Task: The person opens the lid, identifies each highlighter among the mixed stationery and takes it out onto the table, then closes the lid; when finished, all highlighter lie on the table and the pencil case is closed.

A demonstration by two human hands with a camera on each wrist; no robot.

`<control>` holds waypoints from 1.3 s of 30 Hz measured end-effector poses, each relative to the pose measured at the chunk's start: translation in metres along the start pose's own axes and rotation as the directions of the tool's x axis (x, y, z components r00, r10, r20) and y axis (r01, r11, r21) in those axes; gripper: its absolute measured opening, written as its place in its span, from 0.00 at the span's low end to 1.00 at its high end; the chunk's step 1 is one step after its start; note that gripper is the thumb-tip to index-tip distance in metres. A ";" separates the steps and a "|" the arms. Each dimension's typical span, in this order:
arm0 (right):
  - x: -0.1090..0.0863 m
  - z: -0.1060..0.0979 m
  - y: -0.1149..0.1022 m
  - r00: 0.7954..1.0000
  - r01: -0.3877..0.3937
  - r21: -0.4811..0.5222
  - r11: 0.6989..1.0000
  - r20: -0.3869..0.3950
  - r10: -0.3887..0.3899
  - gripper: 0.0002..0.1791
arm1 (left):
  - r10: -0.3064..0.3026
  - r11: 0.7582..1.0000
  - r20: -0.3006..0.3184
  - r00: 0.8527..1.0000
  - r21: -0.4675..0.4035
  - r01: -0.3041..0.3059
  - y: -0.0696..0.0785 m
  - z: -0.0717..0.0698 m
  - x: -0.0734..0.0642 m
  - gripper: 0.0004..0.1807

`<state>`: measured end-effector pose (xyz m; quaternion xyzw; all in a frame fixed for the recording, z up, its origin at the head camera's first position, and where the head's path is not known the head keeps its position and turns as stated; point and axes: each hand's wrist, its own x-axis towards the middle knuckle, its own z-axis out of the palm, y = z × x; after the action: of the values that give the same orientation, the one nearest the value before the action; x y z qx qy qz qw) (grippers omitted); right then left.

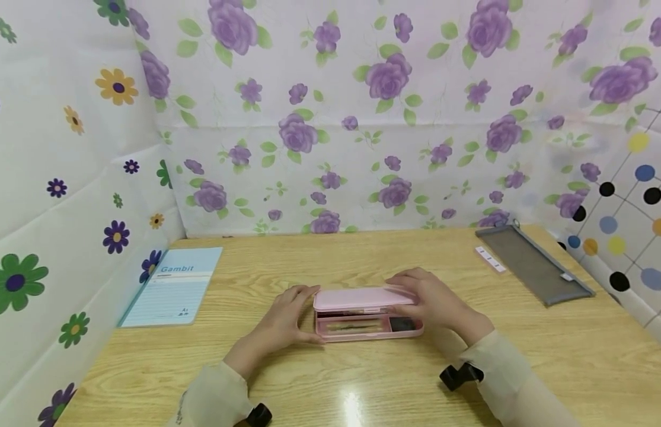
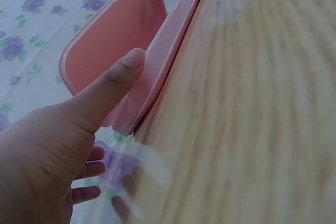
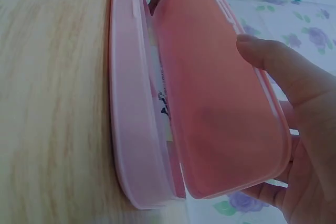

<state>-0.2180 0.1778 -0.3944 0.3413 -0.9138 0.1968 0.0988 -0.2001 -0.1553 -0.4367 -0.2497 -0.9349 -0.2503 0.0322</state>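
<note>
A pink pencil case (image 1: 370, 338) lies on the table with its lid (image 1: 351, 299) partly raised. Thin yellowish sticks (image 1: 354, 326) lie in its front compartment, and a dark block (image 1: 402, 324) sits in the right one. My left hand (image 1: 281, 317) holds the case's left end, thumb at the front and fingers toward the back. On the right, my right hand (image 1: 434, 296) grips the lid, its thumb on the lid's front edge in the right wrist view. The lid's inside (image 3: 220, 108) faces that camera; much of the case's contents is hidden beneath it.
To the left lies a light blue notebook (image 1: 172, 287) marked "Gambit". A grey mesh zip pouch (image 1: 535, 264) lies at the right, with a small white-and-pink strip (image 1: 490, 259) beside it. Flowered cloth (image 1: 351, 166) hangs behind the wooden table (image 1: 335, 385).
</note>
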 end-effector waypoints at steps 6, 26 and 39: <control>-0.001 -0.004 0.003 1.000 0.007 0.026 1.000 -0.017 -0.007 0.25 | -0.043 0.999 -0.025 0.999 0.024 0.044 0.001 -0.003 -0.007 0.58; 0.006 -0.016 -0.002 0.992 -0.067 0.089 0.994 -0.101 0.076 0.19 | 0.025 0.990 0.005 1.000 0.135 -0.025 0.009 0.002 -0.007 0.47; 0.017 -0.015 -0.003 0.939 -0.082 0.019 0.996 -0.333 0.084 0.07 | 0.030 0.987 0.024 0.999 0.157 -0.033 0.012 -0.002 0.001 0.46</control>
<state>-0.2280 0.1726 -0.3750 0.2647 -0.8970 0.2579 0.2426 -0.1949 -0.1467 -0.4294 -0.2637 -0.9480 -0.1725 0.0457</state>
